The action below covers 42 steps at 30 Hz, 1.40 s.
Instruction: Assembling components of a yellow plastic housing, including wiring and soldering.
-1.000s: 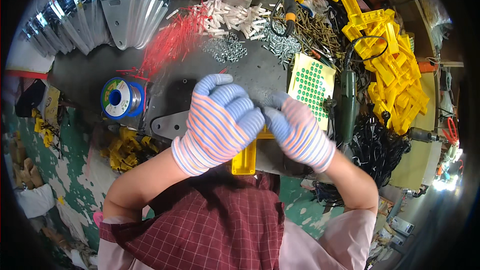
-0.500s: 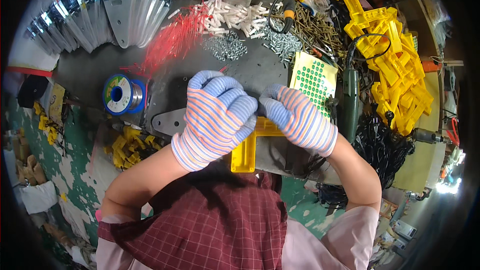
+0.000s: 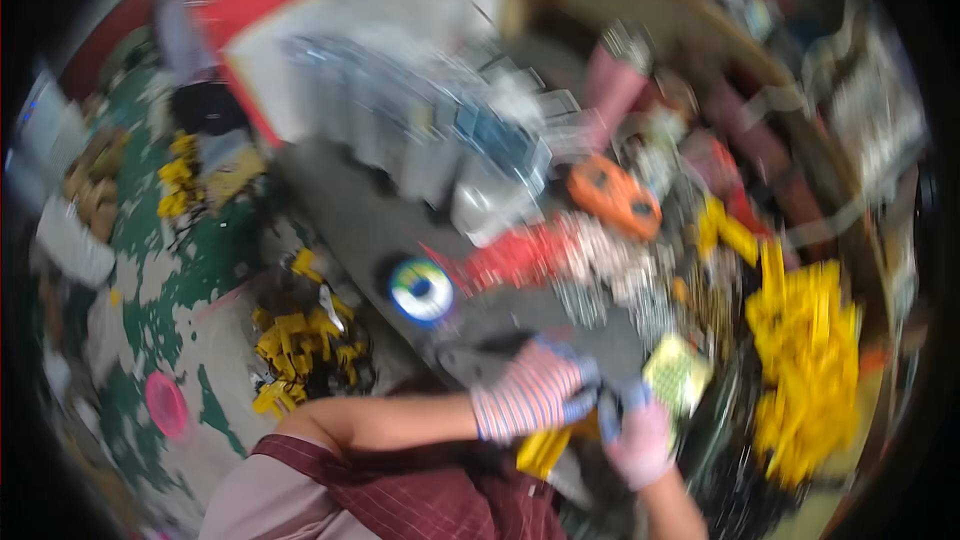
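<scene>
Motion blurs the whole picture. My left hand [image 3: 532,392], in a striped knit glove, is closed with its fingers curled toward my right hand. Below it juts a yellow plastic part [image 3: 543,452], its upper side hidden by the hand. My right hand [image 3: 640,432], gloved too, is close by on the right, near the other end of that yellow part. Its fingers are smeared, so its grip is unclear. Any small thing between the fingertips cannot be made out. A grey metal plate [image 3: 470,364] lies just left of my left hand.
A solder spool [image 3: 421,291], red wires [image 3: 500,258], an orange meter [image 3: 614,197] and loose metal screws [image 3: 650,290] lie beyond my hands. A green-dotted sticker sheet [image 3: 678,376] is beside my right hand. Yellow parts [image 3: 810,370] are heaped at the right. A pink basin [image 3: 166,405] is on the floor.
The view has swung to the left and blurred, so the bench and both hands appear lower and further right. My hands stay close together at the yellow plastic part.
</scene>
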Each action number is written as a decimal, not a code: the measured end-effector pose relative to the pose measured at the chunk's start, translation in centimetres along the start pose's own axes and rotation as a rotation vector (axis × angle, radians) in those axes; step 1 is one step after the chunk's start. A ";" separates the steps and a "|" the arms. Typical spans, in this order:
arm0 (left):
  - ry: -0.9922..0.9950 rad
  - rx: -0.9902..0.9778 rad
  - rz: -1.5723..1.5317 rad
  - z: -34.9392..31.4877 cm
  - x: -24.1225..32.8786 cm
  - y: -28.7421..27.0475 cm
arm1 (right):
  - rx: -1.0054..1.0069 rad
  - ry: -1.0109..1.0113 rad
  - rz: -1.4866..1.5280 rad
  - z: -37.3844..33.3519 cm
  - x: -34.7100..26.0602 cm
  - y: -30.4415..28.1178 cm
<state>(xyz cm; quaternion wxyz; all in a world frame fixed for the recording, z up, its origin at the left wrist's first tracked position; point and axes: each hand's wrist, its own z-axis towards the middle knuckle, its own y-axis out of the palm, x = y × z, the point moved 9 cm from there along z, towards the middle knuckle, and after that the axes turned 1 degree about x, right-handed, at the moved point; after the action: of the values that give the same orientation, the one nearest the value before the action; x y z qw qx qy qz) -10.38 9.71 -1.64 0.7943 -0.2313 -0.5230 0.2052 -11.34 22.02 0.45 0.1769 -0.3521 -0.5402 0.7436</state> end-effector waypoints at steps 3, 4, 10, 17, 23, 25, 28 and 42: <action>0.037 0.003 0.002 -0.6 -0.3 2.4 | 0.035 0.025 0.164 -0.8 0.6 -0.2; -0.009 -0.063 -0.006 -0.9 -0.6 2.6 | 0.046 -0.033 0.156 -0.6 0.1 -0.4; 0.074 0.063 0.074 -1.4 -0.3 1.1 | -0.215 0.183 0.158 -0.6 1.6 1.8; 0.131 0.111 0.095 -1.6 1.7 1.4 | -0.140 0.291 0.299 -1.8 1.4 -0.4; -0.133 -0.169 -0.079 -0.9 -0.7 3.3 | 0.536 0.323 0.202 -6.2 3.2 -4.7; -0.113 -0.152 -0.049 -1.5 -1.1 2.5 | 0.424 0.604 0.350 -6.7 3.4 -5.3; -0.214 -0.173 -0.055 -0.7 -2.2 1.4 | 0.512 0.790 0.916 -7.0 3.2 -3.7; -0.467 -0.323 -0.580 0.0 -3.4 3.4 | 0.101 0.192 -0.022 -4.2 -1.6 -0.1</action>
<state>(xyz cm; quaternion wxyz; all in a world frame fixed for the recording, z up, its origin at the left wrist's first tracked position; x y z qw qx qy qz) -11.95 10.52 -6.08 0.6328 -0.1432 -0.7582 -0.0650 -7.20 23.90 0.41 0.2536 -0.4063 -0.4864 0.7308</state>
